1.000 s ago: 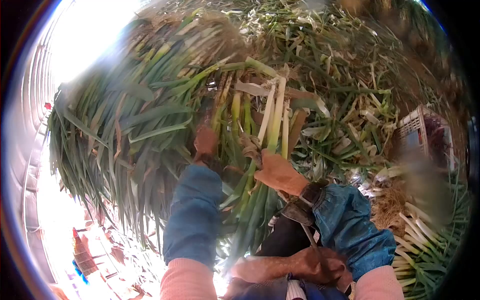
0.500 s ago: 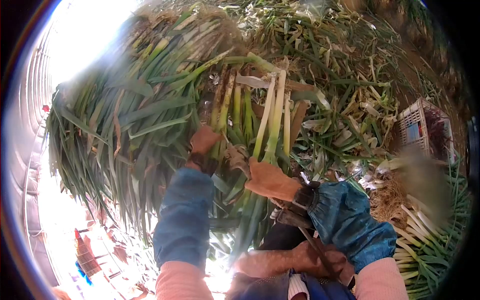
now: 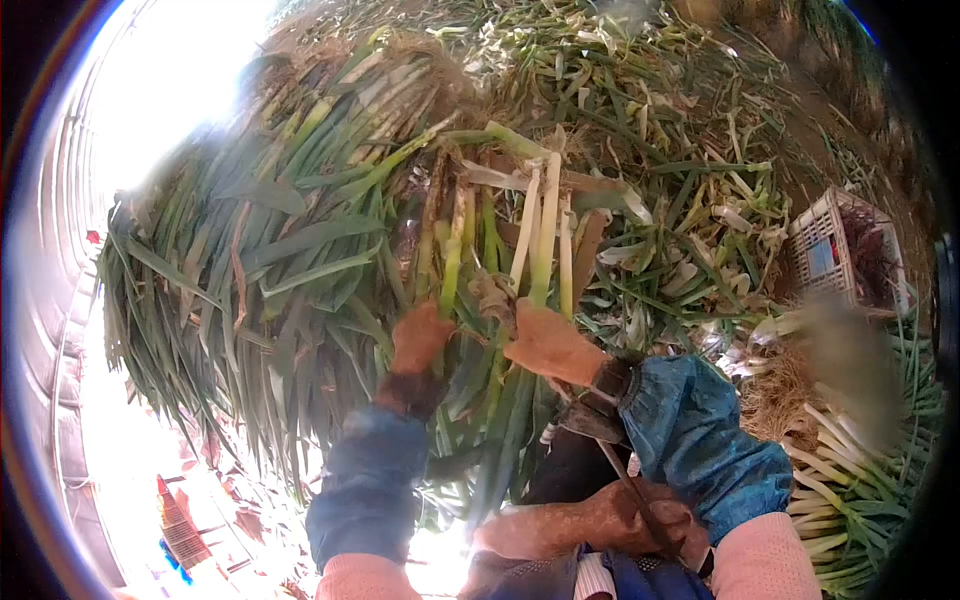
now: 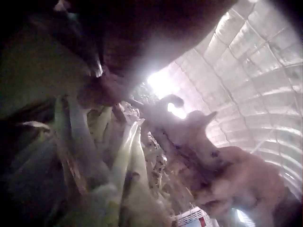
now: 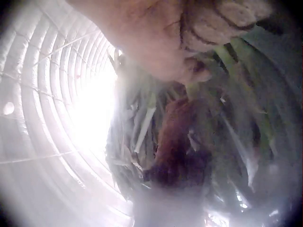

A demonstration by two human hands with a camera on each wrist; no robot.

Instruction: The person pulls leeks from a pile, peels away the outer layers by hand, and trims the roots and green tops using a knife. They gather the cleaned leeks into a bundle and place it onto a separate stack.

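In the head view my right hand (image 3: 552, 342) grips several pale-stemmed green onions (image 3: 546, 235) at the stalks, roots pointing away and leaves hanging down toward my lap. Its curled fingers (image 5: 215, 28) show in the right wrist view. Just to the left, my left hand (image 3: 420, 340) holds a yellow-green onion stalk (image 3: 452, 265) low down. A withered brown leaf (image 3: 493, 300) hangs between the two hands. Dark shadow hides most of the left fingers in the left wrist view.
A big heap of green onions (image 3: 230, 240) rises on the left. Stripped leaves (image 3: 700, 150) cover the ground beyond. A white plastic crate (image 3: 830, 250) stands at the right, above a pile of clean-stemmed onions (image 3: 830, 480). A curved plastic-covered wall (image 3: 60, 300) runs along the left.
My left hand has come down and toward my body, from beside the stalks to the lower part of one. The right hand has shifted slightly and keeps its onions.
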